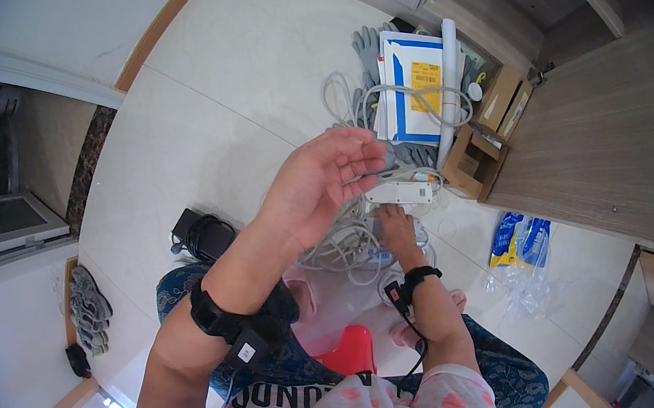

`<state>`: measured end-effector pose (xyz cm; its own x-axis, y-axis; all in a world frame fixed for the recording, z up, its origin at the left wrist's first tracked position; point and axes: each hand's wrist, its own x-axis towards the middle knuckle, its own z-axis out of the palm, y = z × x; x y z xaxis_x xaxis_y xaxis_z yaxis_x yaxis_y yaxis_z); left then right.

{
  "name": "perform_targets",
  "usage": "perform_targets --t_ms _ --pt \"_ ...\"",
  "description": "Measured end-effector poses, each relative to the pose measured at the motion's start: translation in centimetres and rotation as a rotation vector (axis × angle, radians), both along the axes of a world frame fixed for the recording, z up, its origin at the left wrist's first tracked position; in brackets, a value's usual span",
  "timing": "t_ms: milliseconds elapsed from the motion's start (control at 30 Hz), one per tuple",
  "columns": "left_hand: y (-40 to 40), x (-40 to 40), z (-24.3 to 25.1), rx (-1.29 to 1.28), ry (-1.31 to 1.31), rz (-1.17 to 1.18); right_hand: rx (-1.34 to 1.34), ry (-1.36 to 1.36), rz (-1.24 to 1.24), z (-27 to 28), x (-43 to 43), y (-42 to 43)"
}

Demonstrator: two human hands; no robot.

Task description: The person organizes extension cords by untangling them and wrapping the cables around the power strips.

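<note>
My left hand [333, 169] is raised above the floor, palm turned up and fingers loosely bent, with nothing visible in it. Lower down, my right hand [399, 232] reaches into a pile of grey-white cables [346, 246]. Its fingertips touch a grey object [374, 223] that is mostly hidden, and I cannot tell whether they grip it. Just beyond those fingers lies a white power strip [401, 192]. Past my left hand, a looped grey cable [379, 88] rests on a stack of white and blue paper envelopes [399, 64].
A rolled white sheet [450, 62] and grey work gloves [366, 48] flank the envelopes. Cardboard boxes [500, 97] stand by an open cabinet door [626, 124]. At right lies a blue-yellow plastic bag [519, 239]; at left, a black power adapter [193, 230]. A red stool [351, 351] is beneath me.
</note>
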<state>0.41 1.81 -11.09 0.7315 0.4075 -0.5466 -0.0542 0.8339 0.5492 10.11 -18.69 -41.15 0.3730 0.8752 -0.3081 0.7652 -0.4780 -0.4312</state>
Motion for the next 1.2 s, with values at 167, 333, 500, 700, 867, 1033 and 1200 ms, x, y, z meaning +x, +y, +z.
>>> perform_targets --t_ms 167,333,500,700,867,1033,1200 --pt "-0.3 0.2 0.0 0.012 0.006 -0.014 0.003 -0.109 0.162 -0.7 -0.4 0.7" --pt "-0.6 0.6 0.1 0.017 0.011 -0.016 0.068 -0.172 0.117 -2.8 -1.4 -0.2" --pt "-0.5 0.5 0.1 0.032 0.023 -0.014 0.173 -0.112 0.003 0.7 -0.2 -0.2" --pt "-1.0 0.8 0.4 0.044 0.016 -0.017 0.275 0.083 -0.268 4.3 3.6 -1.2" --pt "-1.3 1.2 0.7 0.071 0.012 -0.037 0.52 0.22 -0.363 7.6 6.8 -1.6" --pt "-2.2 1.6 1.2 0.093 0.008 -0.056 0.548 0.284 -0.383 14.7 7.8 -0.4" --pt "-3.1 1.7 1.8 0.11 0.0 -0.08 0.606 0.319 -0.408 21.0 7.3 -0.3"
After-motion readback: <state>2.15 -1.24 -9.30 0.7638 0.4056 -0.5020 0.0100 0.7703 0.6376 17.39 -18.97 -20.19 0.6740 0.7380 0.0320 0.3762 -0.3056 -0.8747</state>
